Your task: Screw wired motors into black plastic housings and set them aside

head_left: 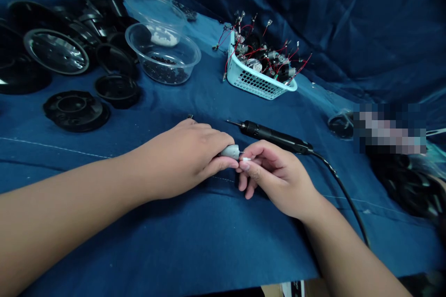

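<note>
Holding a stubby grey cylinder [230,151] with white tip [246,159]

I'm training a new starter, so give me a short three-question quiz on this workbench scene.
1. The right hand pinches a small white piece. Which hand grips the grey cylindrical part?
2. True or false: the wired small motors sit in the light blue plastic basket.
3. Fill the gap: the black electric screwdriver lies on the blue ____.

Key:
1. The left hand.
2. True.
3. Cloth.
</note>
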A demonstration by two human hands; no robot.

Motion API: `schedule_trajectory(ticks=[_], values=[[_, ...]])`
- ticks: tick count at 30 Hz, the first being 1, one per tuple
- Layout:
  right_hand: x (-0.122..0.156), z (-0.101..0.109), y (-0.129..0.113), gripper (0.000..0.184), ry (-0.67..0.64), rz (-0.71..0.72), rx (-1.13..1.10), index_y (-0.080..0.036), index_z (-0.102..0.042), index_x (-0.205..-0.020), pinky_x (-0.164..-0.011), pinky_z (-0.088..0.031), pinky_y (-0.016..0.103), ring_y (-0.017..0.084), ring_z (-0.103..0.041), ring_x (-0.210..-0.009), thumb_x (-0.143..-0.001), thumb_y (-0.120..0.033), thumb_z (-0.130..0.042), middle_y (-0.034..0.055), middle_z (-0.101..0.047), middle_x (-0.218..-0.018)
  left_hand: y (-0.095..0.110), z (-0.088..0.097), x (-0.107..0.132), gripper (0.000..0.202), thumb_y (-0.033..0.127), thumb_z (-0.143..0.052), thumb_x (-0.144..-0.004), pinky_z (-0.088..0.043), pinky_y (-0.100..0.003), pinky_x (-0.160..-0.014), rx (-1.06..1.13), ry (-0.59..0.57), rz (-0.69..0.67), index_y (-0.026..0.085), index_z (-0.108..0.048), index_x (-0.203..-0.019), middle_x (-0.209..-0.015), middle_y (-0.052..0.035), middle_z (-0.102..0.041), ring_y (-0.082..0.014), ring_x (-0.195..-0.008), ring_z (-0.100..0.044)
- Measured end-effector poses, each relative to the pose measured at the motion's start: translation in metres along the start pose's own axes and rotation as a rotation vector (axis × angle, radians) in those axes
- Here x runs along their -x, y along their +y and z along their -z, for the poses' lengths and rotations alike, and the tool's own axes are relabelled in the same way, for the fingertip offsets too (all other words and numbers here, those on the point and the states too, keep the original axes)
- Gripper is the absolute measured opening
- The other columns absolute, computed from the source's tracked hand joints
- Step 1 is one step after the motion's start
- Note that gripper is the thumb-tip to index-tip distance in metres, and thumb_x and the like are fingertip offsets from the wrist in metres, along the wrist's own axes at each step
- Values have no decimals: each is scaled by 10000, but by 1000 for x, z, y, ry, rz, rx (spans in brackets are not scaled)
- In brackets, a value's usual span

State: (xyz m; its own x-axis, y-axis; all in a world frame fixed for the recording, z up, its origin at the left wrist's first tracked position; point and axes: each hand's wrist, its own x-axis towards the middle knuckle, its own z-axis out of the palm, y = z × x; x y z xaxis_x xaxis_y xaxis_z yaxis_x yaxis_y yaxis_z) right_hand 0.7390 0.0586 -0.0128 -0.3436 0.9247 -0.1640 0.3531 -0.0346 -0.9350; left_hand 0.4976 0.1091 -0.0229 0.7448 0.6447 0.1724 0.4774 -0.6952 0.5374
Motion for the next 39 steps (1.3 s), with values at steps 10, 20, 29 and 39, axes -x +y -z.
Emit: schedule_trajectory(ticks=[10, 20, 29, 39], values=[[2, 6, -6, 295, -72, 360, 445, -202, -668, -838, -634, -481, 176, 38, -629, -619, -1099, -237, -535, -48, -684, -747, 1, -1, 3, 304, 476, -479, -1102, -371, -347, -880, 85, 5, -87, 248, -679, -1083, -1024, 18, -730, -184, -958, -645], [2, 7, -1, 246, -11, 351, 326, -208, -718, -906, -623, -532, 173, 56, -704, -631, -1095, -241, -564, -52, -758, -767, 4, 4, 3, 250, 430, -504, -1102, -354, -347, -893, 98, -11, -134, 271, -697, -1092, -1052, 40, -736, -174, -954, -630], [1, 8, -3, 254, -43, 448, 446, -207, -698, -895, -687, -519, 167, 45, -683, -666, -1099, -237, -550, -58, -738, -766, 5, 3, 3, 242, 418, -505, -1100, -343, -351, -888, 95, -8, -136, 266, -692, -1076, -1015, 45, -717, -175, -931, -613], [2, 9, 1, 282, 9, 413, 449, -224, -674, -883, -692, -509, 192, 57, -680, -687, -1114, -255, -514, -65, -730, -756, 5, 3, 3, 277, 456, -503, -1096, -347, -343, -865, 60, 6, -121, 249, -686, -1078, -996, 35, -716, -179, -915, -618]])
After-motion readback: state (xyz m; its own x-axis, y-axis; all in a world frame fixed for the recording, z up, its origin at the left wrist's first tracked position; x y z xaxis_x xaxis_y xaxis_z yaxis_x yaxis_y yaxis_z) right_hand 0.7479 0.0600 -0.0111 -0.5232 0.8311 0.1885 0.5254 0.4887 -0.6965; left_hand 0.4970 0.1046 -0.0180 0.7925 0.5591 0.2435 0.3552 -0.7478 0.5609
